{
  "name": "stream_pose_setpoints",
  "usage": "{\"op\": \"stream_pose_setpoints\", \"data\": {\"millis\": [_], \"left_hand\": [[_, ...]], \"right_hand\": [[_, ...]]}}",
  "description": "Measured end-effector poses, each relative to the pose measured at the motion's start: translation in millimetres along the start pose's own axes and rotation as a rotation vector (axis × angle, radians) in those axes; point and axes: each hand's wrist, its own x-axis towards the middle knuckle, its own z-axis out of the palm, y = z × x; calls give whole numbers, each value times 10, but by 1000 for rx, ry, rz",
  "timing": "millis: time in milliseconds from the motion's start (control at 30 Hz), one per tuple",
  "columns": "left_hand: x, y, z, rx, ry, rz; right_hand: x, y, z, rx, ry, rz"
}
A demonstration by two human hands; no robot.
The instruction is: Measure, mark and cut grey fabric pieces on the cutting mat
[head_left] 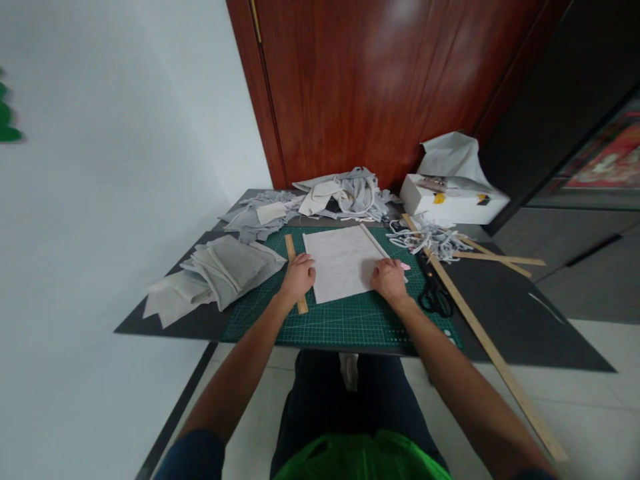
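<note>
A white rectangular piece of cloth [343,261] lies flat on the green cutting mat [345,327]. My left hand [300,273] is closed at the cloth's left edge and covers part of a short wooden ruler [290,248]. At the right edge, my right hand [389,279] has its fingers curled down on the cloth. A narrow folded-looking band [373,239] runs along that edge, partly hidden by the hand. Something small and pink [405,267] shows just beyond my right fingers. Black scissors [435,299] rest to the right of that hand.
Folded grey cloths [235,263] are stacked on the left. Fabric scraps [350,193] heap along the back. A white box [450,203] stands at back right, behind tangled cloth strips [430,239]. One long wooden ruler [490,347] overhangs the dark table's [540,333] front edge.
</note>
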Motion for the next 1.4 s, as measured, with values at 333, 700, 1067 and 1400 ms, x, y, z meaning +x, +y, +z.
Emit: {"op": "stream_pose_setpoints", "data": {"millis": [333, 700, 1067, 1400], "left_hand": [[198, 1408, 438, -218, -138, 190], [250, 2154, 893, -299, -229, 261], [212, 2117, 883, -397, -241, 188], [202, 1970, 742, -686, -182, -19]], "right_hand": [[-355, 610, -240, -21, 117, 191], [-415, 920, -374, -36, 86, 431], [-415, 927, -521, -49, -60, 489], [-375, 355, -619, 42, -13, 65]]}}
